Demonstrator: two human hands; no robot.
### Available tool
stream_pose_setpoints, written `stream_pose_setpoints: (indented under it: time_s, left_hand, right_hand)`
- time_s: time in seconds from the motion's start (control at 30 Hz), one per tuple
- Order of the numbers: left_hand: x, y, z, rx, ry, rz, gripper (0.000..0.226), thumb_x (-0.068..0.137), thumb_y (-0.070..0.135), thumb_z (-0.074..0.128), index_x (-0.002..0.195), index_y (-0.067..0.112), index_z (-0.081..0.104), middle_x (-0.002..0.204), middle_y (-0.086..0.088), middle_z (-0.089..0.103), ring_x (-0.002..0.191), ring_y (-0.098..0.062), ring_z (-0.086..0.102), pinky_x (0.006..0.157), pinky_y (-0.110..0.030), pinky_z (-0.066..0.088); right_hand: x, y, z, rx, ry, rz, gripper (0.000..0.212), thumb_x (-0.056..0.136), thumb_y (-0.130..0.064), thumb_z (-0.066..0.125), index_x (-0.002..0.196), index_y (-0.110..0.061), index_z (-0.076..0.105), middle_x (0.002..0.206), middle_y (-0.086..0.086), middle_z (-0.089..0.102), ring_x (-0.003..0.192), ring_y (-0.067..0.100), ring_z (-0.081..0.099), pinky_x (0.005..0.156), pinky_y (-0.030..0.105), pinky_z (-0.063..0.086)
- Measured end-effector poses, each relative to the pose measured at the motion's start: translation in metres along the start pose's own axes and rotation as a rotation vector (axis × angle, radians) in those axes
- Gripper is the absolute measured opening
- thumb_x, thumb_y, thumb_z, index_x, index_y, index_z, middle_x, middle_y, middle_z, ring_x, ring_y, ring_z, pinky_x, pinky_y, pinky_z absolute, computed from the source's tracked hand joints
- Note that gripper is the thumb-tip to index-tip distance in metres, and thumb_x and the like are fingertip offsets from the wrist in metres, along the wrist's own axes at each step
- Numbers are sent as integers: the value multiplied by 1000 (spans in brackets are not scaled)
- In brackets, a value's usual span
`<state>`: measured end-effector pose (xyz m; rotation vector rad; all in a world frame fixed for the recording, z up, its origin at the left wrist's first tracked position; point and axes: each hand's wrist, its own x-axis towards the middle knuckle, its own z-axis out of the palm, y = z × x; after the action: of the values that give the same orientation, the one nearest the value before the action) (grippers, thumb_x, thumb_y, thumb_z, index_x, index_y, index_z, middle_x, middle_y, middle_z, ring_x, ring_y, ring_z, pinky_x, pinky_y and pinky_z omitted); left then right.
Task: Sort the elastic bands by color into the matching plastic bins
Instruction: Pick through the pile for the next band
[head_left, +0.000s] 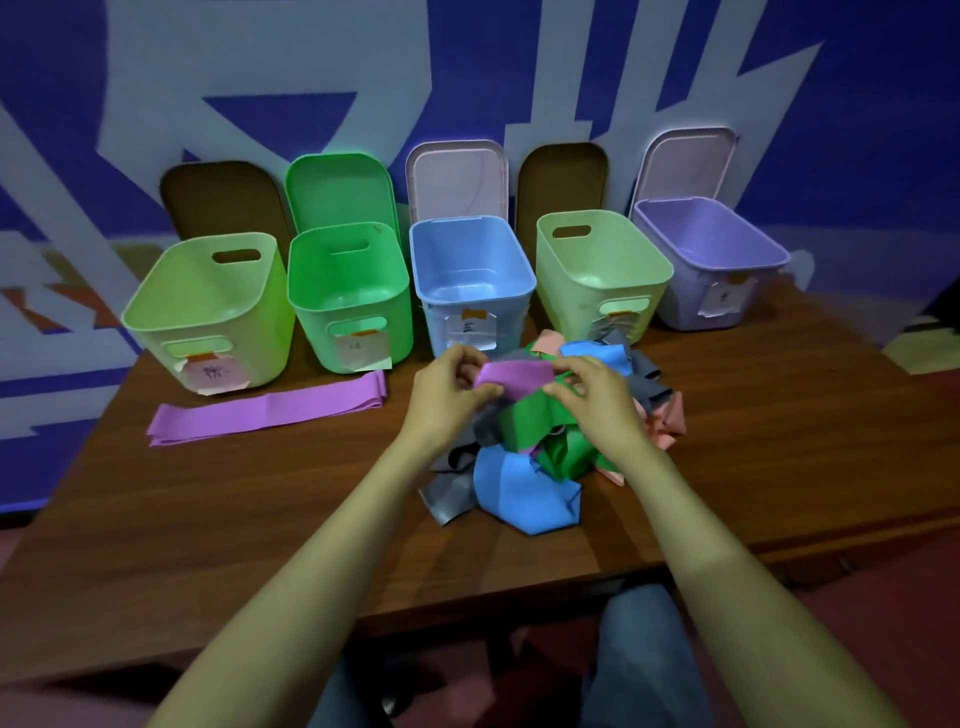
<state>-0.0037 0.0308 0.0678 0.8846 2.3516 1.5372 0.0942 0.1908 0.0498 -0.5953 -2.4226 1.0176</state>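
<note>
- Five open bins stand in a row: lime bin (208, 312), green bin (348, 296), blue bin (472, 283), pale green bin (597, 270), purple bin (711, 260); only bare floors show inside.
- Left hand (449, 392) and right hand (595, 397) pinch a purple band (514, 378) over the mixed band pile (524, 483).
- Flat purple bands (270, 410) lie before the lime bin.

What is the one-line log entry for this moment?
held: purple band | left hand: pinching it | right hand: pinching it | pile: on table | purple bin: looks empty
</note>
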Motion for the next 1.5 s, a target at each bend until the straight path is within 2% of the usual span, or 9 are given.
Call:
stream_pose_setpoints:
  time_s: [0.17,0.27,0.4,0.57,0.77,0.97,1.07,1.2,1.5]
  left_hand:
    - [-5,7,-10,-487,-15,-170,7,86,11,66,82,12,59,77,-4,61,67,-16,61,67,-30,52]
    - [-4,11,-15,-442,116,-110,10,90,13,60,81,11,56,72,0,57,56,0,55,56,-17,48]
    - [-2,5,-10,-348,5,-96,16,86,26,65,76,18,56,77,-2,60,76,-17,57,75,-36,47]
    - [-1,12,-2,-462,-25,-121,16,85,29,66,70,31,59,71,-7,66,69,-25,62,67,-42,50]
    - [8,19,-19,-790,166,-185,13,93,11,55,81,14,51,61,3,60,46,-6,55,43,-18,46]
    - [15,-1,-24,-898,274,-469,15,97,13,50,82,10,51,68,-2,53,54,-13,53,40,-16,45]
    - [11,-2,-17,-1017,31,-588,48,100,32,40,120,-11,50,67,-2,64,60,-9,59,55,-22,51]
    - [3,-6,-1,-669,-228,-414,68,80,52,63,134,15,45,114,-4,65,102,-15,61,90,-36,44]
    - [23,4,-2,-733,180,-187,21,89,19,62,105,11,50,87,-9,66,70,-17,63,66,-34,51]
  right_hand:
    - [-5,20,-6,34,209,85,13,85,0,60,94,-6,67,97,10,66,85,21,62,77,20,47]
    - [-5,28,-14,-115,310,109,19,85,5,54,92,-7,68,101,14,64,96,30,58,78,22,35]
    - [-8,14,-9,-26,45,50,27,89,-8,53,111,-19,62,122,2,56,115,21,49,98,32,38]
    - [-16,-19,14,112,-273,-68,63,80,-30,71,134,-27,40,134,-5,47,121,11,44,99,31,38]
    - [-3,-25,18,176,-196,68,22,85,-23,67,102,-13,58,81,-8,53,79,10,51,74,20,41]
    - [20,-24,8,382,-164,41,15,94,-28,53,87,-30,67,91,-5,59,98,15,56,92,32,43]
    - [23,-21,18,663,-15,231,21,95,-27,51,83,-25,67,103,8,64,101,20,56,96,36,43]
    - [28,-30,14,955,-18,338,20,97,-24,49,90,-16,67,98,6,68,97,21,60,92,35,47]
    - [26,-54,-9,544,-184,50,39,81,1,65,112,-22,55,102,-1,62,95,19,59,81,31,51]
